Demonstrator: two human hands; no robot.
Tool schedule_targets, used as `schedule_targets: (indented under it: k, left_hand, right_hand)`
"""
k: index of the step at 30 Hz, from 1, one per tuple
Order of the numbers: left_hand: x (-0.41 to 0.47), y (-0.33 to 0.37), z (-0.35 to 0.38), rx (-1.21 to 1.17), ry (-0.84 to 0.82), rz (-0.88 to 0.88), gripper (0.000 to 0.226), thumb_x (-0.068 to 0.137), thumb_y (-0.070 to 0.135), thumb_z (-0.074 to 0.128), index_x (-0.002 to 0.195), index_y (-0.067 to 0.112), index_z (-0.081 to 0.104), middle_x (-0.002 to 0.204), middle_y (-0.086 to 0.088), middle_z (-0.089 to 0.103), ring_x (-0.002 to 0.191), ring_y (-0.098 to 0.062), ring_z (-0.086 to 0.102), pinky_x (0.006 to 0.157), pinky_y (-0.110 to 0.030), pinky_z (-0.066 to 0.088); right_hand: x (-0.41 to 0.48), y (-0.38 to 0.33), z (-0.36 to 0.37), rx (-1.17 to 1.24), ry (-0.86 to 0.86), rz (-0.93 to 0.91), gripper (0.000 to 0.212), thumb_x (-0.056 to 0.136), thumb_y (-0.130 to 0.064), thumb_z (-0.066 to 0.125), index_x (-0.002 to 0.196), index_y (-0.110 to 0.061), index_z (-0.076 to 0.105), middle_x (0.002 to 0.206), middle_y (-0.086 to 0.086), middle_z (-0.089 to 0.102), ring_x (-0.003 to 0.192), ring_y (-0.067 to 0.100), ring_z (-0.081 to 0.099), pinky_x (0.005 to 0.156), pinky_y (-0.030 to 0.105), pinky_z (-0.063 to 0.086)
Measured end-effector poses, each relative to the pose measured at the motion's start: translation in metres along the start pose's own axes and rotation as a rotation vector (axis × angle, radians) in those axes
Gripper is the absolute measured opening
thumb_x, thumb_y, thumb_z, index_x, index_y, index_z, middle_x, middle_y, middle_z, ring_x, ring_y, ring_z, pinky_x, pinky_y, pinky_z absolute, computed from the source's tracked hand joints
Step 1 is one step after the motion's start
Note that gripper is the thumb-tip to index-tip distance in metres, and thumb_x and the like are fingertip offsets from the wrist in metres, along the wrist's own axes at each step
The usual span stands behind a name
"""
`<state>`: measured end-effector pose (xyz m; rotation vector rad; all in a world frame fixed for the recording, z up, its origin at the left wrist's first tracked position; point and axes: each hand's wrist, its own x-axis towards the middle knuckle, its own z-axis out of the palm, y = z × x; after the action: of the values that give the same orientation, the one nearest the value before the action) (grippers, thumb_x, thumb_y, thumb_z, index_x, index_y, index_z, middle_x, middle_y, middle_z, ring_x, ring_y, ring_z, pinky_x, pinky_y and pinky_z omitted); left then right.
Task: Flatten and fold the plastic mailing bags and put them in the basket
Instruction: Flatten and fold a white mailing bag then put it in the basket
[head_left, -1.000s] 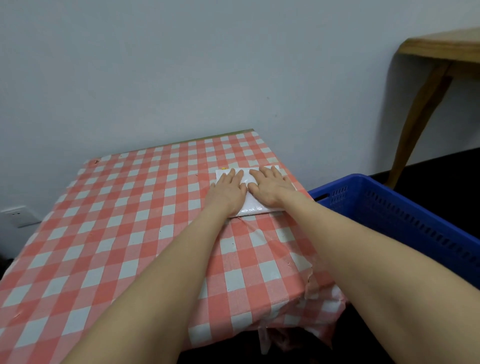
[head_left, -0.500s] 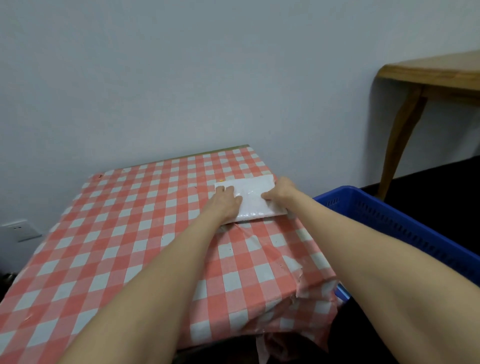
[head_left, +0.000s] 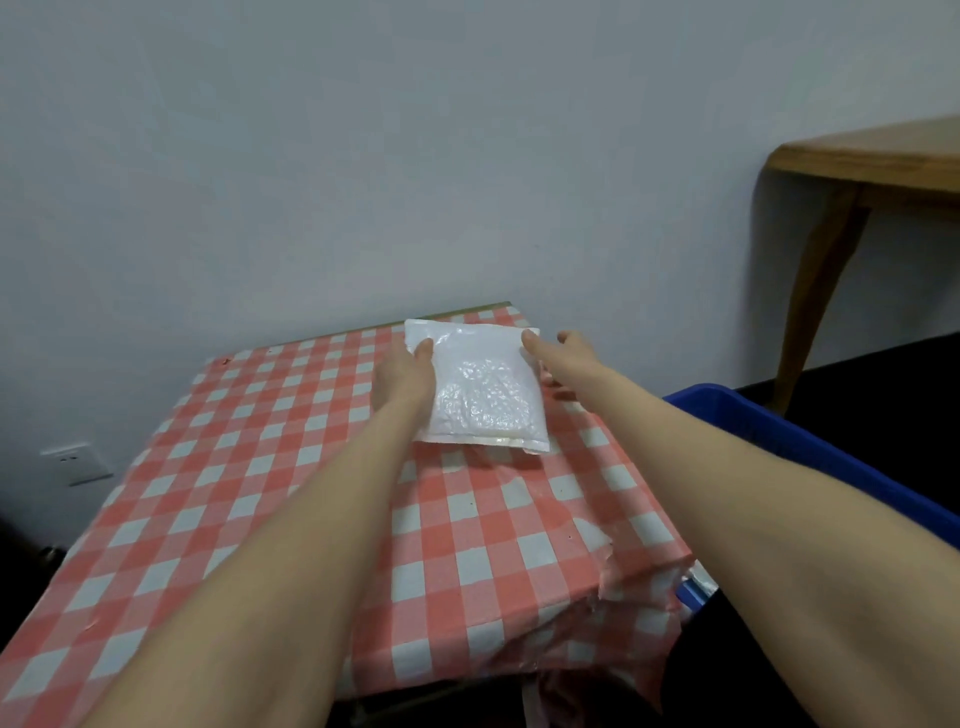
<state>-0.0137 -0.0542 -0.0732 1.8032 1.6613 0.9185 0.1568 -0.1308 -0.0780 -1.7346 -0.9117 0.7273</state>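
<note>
Mailing bag (head_left: 480, 389) between left hand (head_left: 402, 379) and right hand (head_left: 563, 358), fingers behind.

- We see only the thumb of the left hand (head_left: 402, 382) on the mailing bag (head_left: 483, 395); its fingers are hidden behind the bag.
- The right hand (head_left: 566, 358) grips the bag's other edge, and most of its fingers are hidden too.
- The bag's far face is out of our sight.
- The blue basket (head_left: 737, 415) is cut off by the right edge, and the right forearm covers its inside.
- The wooden table (head_left: 857, 161) runs out of the picture; we see one leg.
- The wall socket (head_left: 78, 462) is too small for us to make out its holes.
</note>
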Motion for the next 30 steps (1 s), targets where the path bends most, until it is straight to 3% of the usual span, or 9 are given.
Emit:
schedule_targets:
  k: [2,3,6,11,13,15,19,23,30]
  left_hand:
    - [-0.004,0.003,0.005,-0.023,0.002,-0.028,0.05,0.102,0.038,0.036,0.138,0.004,0.041,0.141,-0.013,0.046,0.127,-0.032,0.046,0.097,-0.037,0.038]
    - [-0.006,0.006,0.009,-0.035,-0.006,-0.033,0.05,0.102,0.038,0.036,0.138,0.003,0.041,0.141,-0.013,0.046,0.127,-0.032,0.046,0.098,-0.037,0.038]
    - [-0.01,0.007,0.023,-0.023,-0.064,-0.042,0.05,0.103,0.035,0.033,0.14,0.002,0.039,0.143,-0.015,0.045,0.128,-0.034,0.045,0.101,-0.039,0.038]
    - [-0.01,-0.004,0.039,0.056,-0.146,-0.127,0.053,0.103,0.029,0.035,0.148,0.005,0.022,0.149,-0.014,0.035,0.13,-0.036,0.042,0.101,-0.044,0.039]
    - [-0.01,-0.007,0.04,0.226,-0.114,-0.018,0.05,0.102,0.024,0.039,0.146,0.006,0.025,0.149,-0.013,0.032,0.131,-0.033,0.039,0.102,-0.043,0.038]
    - [-0.008,-0.011,0.041,0.341,-0.059,0.198,0.046,0.101,0.018,0.038,0.145,0.011,0.03,0.149,-0.009,0.032,0.133,-0.028,0.037,0.106,-0.041,0.036]
    - [-0.006,-0.015,0.049,0.402,-0.215,0.505,0.049,0.102,0.025,0.024,0.151,0.024,0.021,0.158,-0.002,0.018,0.146,-0.021,0.014,0.119,-0.044,0.016]
    - [-0.005,-0.019,0.053,0.561,-0.405,0.528,0.051,0.103,0.031,0.014,0.153,0.029,0.007,0.161,0.001,0.005,0.148,-0.021,-0.001,0.12,-0.048,0.003]
    - [-0.008,-0.031,0.055,0.611,-0.471,0.469,0.052,0.102,0.03,0.013,0.153,0.024,0.003,0.161,0.002,-0.001,0.148,-0.021,-0.002,0.119,-0.045,0.004]
  right_hand:
    - [-0.004,0.007,0.006,0.03,-0.148,0.045,0.047,0.1,-0.039,0.046,0.132,-0.005,0.044,0.128,0.005,0.055,0.107,0.02,0.054,0.094,0.031,0.042]
    - [-0.005,0.01,0.01,0.019,-0.141,0.029,0.044,0.101,-0.036,0.045,0.132,-0.006,0.046,0.13,0.007,0.056,0.108,0.022,0.056,0.097,0.034,0.045]
    - [0.008,0.027,0.017,-0.04,-0.009,0.004,0.042,0.097,-0.029,0.048,0.136,-0.013,0.047,0.132,0.01,0.057,0.119,0.03,0.055,0.104,0.044,0.043]
    - [0.008,0.034,0.012,-0.371,0.073,0.06,0.05,0.1,-0.033,0.044,0.144,-0.015,0.031,0.141,0.012,0.044,0.126,0.035,0.045,0.101,0.041,0.037]
    - [0.011,0.036,0.01,-0.529,0.114,0.019,0.054,0.1,-0.035,0.044,0.147,-0.014,0.027,0.146,0.011,0.035,0.13,0.033,0.04,0.103,0.043,0.036]
    - [0.012,0.035,0.009,-0.659,0.123,-0.087,0.057,0.1,-0.034,0.041,0.15,-0.016,0.022,0.152,0.007,0.027,0.136,0.03,0.031,0.108,0.043,0.032]
    - [0.014,0.033,0.019,-0.832,-0.061,-0.276,0.059,0.1,-0.035,0.03,0.154,-0.02,0.012,0.162,0.0,0.007,0.149,0.026,0.003,0.12,0.042,0.01]
    - [0.011,0.031,0.029,-0.981,-0.231,-0.298,0.059,0.101,-0.037,0.023,0.155,-0.024,0.006,0.162,0.0,-0.004,0.148,0.027,-0.011,0.121,0.046,-0.002]
    - [0.007,0.047,0.034,-0.974,-0.288,-0.23,0.057,0.101,-0.039,0.018,0.155,-0.024,0.007,0.163,-0.001,0.0,0.149,0.027,-0.009,0.12,0.049,0.004]
